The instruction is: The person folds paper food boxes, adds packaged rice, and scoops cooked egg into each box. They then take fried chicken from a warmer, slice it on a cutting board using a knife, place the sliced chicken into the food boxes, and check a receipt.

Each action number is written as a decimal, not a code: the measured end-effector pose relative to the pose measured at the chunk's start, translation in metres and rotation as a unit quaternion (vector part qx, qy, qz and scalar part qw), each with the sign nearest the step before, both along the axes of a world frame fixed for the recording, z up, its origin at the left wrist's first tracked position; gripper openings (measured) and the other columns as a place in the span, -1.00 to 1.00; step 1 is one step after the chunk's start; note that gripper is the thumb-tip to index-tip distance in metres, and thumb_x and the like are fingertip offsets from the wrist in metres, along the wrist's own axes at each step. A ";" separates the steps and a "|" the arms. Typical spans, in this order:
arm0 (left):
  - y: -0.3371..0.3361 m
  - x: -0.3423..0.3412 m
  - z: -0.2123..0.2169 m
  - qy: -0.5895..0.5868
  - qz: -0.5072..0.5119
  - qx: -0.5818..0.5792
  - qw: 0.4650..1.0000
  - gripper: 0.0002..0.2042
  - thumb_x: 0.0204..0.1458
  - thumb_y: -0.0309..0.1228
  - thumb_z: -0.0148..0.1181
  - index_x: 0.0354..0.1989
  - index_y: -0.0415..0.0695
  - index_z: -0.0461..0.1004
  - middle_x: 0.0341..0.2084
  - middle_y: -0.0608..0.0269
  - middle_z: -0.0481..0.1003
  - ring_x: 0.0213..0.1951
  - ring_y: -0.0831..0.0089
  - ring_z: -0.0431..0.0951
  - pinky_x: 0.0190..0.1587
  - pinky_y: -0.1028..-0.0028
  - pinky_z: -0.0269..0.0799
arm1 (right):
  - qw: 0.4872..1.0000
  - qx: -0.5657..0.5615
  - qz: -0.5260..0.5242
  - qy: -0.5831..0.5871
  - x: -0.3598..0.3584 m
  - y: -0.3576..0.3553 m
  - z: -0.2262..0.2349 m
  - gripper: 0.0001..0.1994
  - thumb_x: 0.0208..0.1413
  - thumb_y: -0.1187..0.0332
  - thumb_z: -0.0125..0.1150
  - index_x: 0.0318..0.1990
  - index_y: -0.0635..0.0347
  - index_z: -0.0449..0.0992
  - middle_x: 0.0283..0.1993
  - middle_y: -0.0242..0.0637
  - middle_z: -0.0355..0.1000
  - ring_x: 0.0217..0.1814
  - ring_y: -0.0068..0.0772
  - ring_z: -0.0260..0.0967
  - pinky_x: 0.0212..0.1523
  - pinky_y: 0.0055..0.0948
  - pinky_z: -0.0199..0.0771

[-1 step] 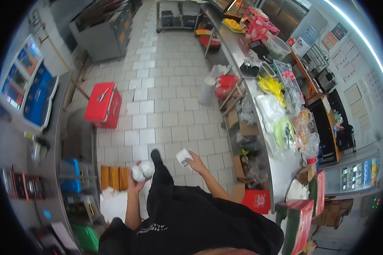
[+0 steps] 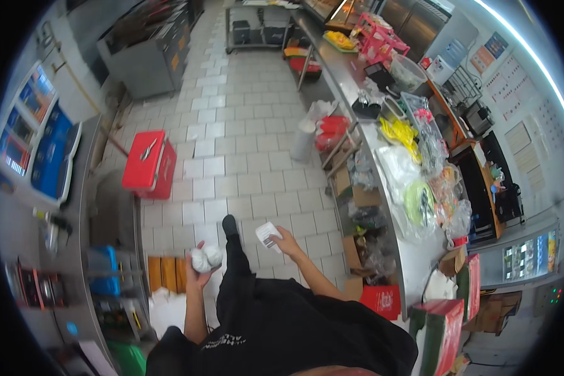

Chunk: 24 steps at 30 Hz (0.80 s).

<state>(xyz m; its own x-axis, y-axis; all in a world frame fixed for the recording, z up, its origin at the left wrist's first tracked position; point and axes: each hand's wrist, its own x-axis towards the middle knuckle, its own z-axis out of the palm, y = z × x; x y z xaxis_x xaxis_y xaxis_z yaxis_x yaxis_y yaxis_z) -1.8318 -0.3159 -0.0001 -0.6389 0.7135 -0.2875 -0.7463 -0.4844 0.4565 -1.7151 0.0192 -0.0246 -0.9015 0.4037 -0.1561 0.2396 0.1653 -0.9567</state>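
Note:
Two round white wrapped bundles [image 2: 207,257] rest side by side in my left hand [image 2: 196,276], its fingers curled around them from below. What is inside the wrapping cannot be seen. Pinched in my right hand [image 2: 288,242] is a small white printed paper slip [image 2: 269,236], held by its right side over the floor. My two hands are apart, one to each side of my outstretched dark-clad leg [image 2: 233,250].
A red cooler box [image 2: 150,164] with tongs [image 2: 148,152] on its lid stands ahead on the left. Along the right runs a steel counter [image 2: 413,260] bearing plastic bags and a yellow bag [image 2: 400,135]. Red-and-green boxes [image 2: 442,326] stand near me on the right.
The view has shifted slightly. Both hands appear a little further left, still holding the white bundles and the paper slip.

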 end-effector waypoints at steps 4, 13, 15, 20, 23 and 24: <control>0.074 -0.161 -0.007 0.011 -0.026 -0.016 0.999 -0.27 0.04 0.26 -0.03 0.35 0.20 0.09 0.28 0.19 0.20 0.28 0.03 0.19 0.18 -0.27 0.04 | 0.974 -0.206 -0.070 -0.058 -0.143 0.056 -0.002 -0.75 0.16 0.37 0.14 -0.04 0.26 0.48 -0.20 -0.32 0.51 -0.12 -0.57 0.40 -0.07 -0.50 0.36; 0.431 -0.439 0.068 0.091 -0.312 -0.042 0.945 -0.60 0.04 -0.30 0.27 0.05 0.02 0.32 -0.03 0.22 0.39 0.02 0.29 0.44 0.02 0.25 0.46 | 0.843 -0.359 -0.401 -0.027 -0.400 0.212 0.047 -0.68 0.20 0.30 0.06 0.06 0.21 0.35 -0.09 -0.23 0.42 -0.13 -0.38 0.45 -0.22 -0.35 0.50; 0.512 -0.462 0.077 0.168 -0.367 -0.085 0.911 -0.59 -0.04 -0.41 0.34 -0.01 -0.02 0.34 -0.13 0.29 0.42 -0.05 0.42 0.45 -0.07 0.40 0.46 | 0.801 -0.373 -0.466 0.054 -0.433 0.263 0.056 -0.68 0.23 0.27 0.00 0.08 0.19 0.32 -0.07 -0.21 0.41 -0.10 -0.32 0.44 -0.21 -0.29 0.51; 0.674 -0.512 0.068 0.219 -0.465 -0.089 0.853 -0.59 -0.08 -0.38 0.41 -0.06 -0.09 0.37 -0.21 0.30 0.45 -0.11 0.47 0.46 -0.07 0.45 0.41 | 0.712 -0.332 -0.603 0.139 -0.502 0.397 0.033 -0.67 0.23 0.16 -0.10 0.02 0.13 0.40 -0.07 -0.24 0.44 -0.05 -0.26 0.46 -0.08 -0.28 0.52; 0.752 -0.555 0.066 0.217 -0.470 -0.080 0.852 -0.57 -0.12 -0.37 0.45 -0.08 -0.11 0.38 -0.24 0.29 0.46 -0.13 0.49 0.47 -0.08 0.46 0.40 | 0.679 -0.434 -0.552 0.216 -0.537 0.482 0.023 -0.63 0.24 0.23 -0.15 0.09 0.23 0.34 -0.01 -0.21 0.41 -0.01 -0.24 0.45 -0.05 -0.25 0.50; 0.779 -0.572 0.068 0.208 -0.439 -0.121 0.866 -0.55 -0.13 -0.35 0.46 -0.09 -0.11 0.38 -0.24 0.29 0.46 -0.14 0.48 0.47 -0.10 0.46 0.41 | 0.639 -0.458 -0.586 0.197 -0.555 0.514 0.021 -0.63 0.23 0.24 -0.15 0.10 0.21 0.35 0.00 -0.23 0.42 0.01 -0.24 0.45 -0.01 -0.21 0.48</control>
